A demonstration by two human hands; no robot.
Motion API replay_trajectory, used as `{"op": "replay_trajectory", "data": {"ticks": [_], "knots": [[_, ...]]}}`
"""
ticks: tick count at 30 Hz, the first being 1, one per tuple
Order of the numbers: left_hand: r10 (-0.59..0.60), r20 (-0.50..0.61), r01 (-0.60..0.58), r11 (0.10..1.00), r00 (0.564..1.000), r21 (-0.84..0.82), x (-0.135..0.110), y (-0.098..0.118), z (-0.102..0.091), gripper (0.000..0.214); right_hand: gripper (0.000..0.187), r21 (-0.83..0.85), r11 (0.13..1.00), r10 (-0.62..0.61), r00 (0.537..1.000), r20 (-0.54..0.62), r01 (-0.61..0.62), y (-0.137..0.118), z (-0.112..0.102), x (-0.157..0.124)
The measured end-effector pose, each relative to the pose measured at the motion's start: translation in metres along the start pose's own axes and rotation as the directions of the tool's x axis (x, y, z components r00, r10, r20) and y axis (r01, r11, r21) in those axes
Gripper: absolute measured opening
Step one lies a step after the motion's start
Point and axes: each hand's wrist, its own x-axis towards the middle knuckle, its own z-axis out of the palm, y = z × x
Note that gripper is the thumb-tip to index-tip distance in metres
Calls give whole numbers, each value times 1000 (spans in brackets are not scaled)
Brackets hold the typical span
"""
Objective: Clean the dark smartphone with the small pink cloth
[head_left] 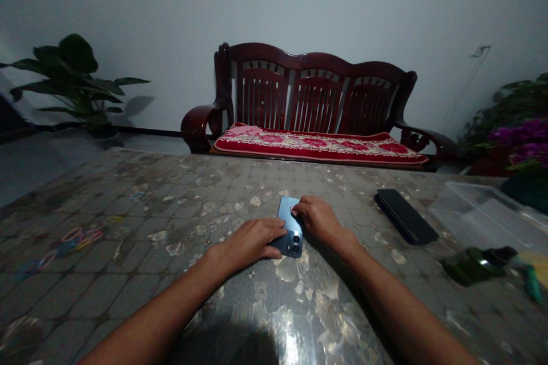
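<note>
phone [284, 219], one: left hand [257, 236] atop, grip apart; right hand [317, 218] touching, grip unclear.

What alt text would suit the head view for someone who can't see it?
A person's left hand and right hand touch a blue smartphone lying camera-side up on a patterned tabletop. Elastic bands lie to the left; a black flat case and clear plastic box to the right. Behind stands a wooden bench.

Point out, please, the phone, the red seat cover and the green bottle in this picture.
Phone [291, 224]: head view, on the middle of its back.
Red seat cover [319, 143]: head view, on its patterned middle.
Green bottle [466, 267]: head view, on its body.
</note>
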Motion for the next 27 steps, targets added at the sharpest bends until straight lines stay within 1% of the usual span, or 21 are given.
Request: {"op": "replay_trajectory", "data": {"ticks": [2,4,5,7,9,10,12,14,15,17,19,21,22,24,27], "knots": [[17,-7,-17,1000,1000,3,0,2,2,50,24,49,995,-83,996,28,82,-2,-2,-5],[-1,-20,2,1000,1000,27,1,7,8,49,23,83,990,-116,993,35,112,0,-3,-6],[-27,-32,28,998,999,48,3,11,11,49,23,89,992,-94,995,23,92,2,-3,-6],[-105,-59,110,989,993,98,7,24,17,49,24,85,996,3,1000,-26,-1,7,-3,-4],[-184,-86,195,969,979,150,13,37,21,47,25,88,993,84,994,-68,-78,11,-1,-1],[-221,-94,235,957,971,171,15,43,21,46,25,92,992,98,992,-80,-90,13,-1,0],[-256,-98,270,947,962,176,20,49,16,44,25,91,993,87,992,-88,-79,14,-1,1],[-268,-107,281,951,957,132,23,44,6,44,24,75,995,71,995,-75,-66,13,-2,1],[-291,-138,307,945,947,116,25,37,0,46,24,63,996,65,996,-59,-61,12,-3,1],[-277,-150,296,948,949,120,30,18,-10,59,24,49,998,41,999,-22,-40,11,-6,-1],[-213,-66,220,967,975,126,38,-3,-15,80,23,43,999,0,1000,1,0,11,-8,-4],[-143,23,139,983,989,121,47,-20,-15,94,22,30,998,-48,999,5,48,12,-10,-9],[-106,70,98,989,992,111,51,-26,-13,97,22,22,997,-73,997,6,72,12,-11,-12],[-76,154,60,992,985,108,59,-31,-9,96,20,13,992,-124,992,9,124,13,-13,-19],[-74,209,45,989,975,139,66,-28,-9,93,20,20,980,-198,980,36,197,14,-18,-28]]}}
